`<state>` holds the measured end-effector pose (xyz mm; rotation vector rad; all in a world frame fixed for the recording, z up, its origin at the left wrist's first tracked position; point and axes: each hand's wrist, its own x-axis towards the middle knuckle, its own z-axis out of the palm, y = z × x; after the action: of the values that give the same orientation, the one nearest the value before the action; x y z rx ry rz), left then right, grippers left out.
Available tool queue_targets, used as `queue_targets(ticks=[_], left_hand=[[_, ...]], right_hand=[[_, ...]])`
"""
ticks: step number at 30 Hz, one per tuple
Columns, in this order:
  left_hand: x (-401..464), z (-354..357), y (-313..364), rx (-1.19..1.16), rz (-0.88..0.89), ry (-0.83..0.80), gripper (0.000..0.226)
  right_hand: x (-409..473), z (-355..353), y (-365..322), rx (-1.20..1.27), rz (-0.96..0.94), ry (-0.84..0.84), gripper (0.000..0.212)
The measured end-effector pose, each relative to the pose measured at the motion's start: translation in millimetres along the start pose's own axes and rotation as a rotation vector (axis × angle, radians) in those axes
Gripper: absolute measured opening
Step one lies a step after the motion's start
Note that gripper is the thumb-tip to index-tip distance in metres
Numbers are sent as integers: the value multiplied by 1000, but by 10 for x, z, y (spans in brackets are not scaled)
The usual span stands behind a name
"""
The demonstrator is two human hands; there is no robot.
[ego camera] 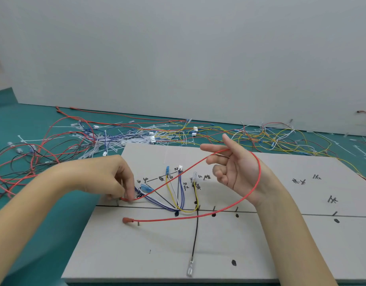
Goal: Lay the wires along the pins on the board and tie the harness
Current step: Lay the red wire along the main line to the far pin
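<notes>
At frame centre, the left hand (114, 178) pinches a thin red wire (258, 172), seemingly at its end; the right hand (229, 168), fingers relaxed, carries its loop above the grey pin board (281, 244).

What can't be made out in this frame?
Head view only:
- Red wire end: hidden under left hand fingers.
- Handwritten labels on board: too small to read.
- Wire pile: too tangled to trace.
- Board's right edge: cut off.

A plain pale grey wall (178, 48) rises behind a teal table (33, 203), evenly lit.
</notes>
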<state>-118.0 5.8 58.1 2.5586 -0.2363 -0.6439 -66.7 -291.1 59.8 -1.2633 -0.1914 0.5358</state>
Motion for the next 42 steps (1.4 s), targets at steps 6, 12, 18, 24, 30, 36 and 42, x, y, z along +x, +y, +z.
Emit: queue_targets(ticks=[6, 12, 18, 24, 30, 36, 42], left_hand=[[-10, 9, 6, -134, -3, -34, 24], [13, 9, 2, -209, 22, -48, 8], [39, 19, -57, -272, 28, -39, 15], [62, 31, -55, -268, 30, -46, 10], [61, 39, -39, -264, 39, -36, 7], [59, 37, -39, -265, 38, -50, 6], [78, 47, -49, -256, 31, -39, 6]], right_hand=[[21, -65, -21, 356, 30, 240, 15], [17, -70, 4, 699, -155, 293, 27], [85, -34, 38, 452, -334, 333, 35], [71, -207, 39, 460, -226, 467, 44], [44, -258, 84, 847, -18, 447, 41], [-17, -221, 79, 864, 26, 411, 41], [-34, -193, 35, 665, 22, 187, 58]])
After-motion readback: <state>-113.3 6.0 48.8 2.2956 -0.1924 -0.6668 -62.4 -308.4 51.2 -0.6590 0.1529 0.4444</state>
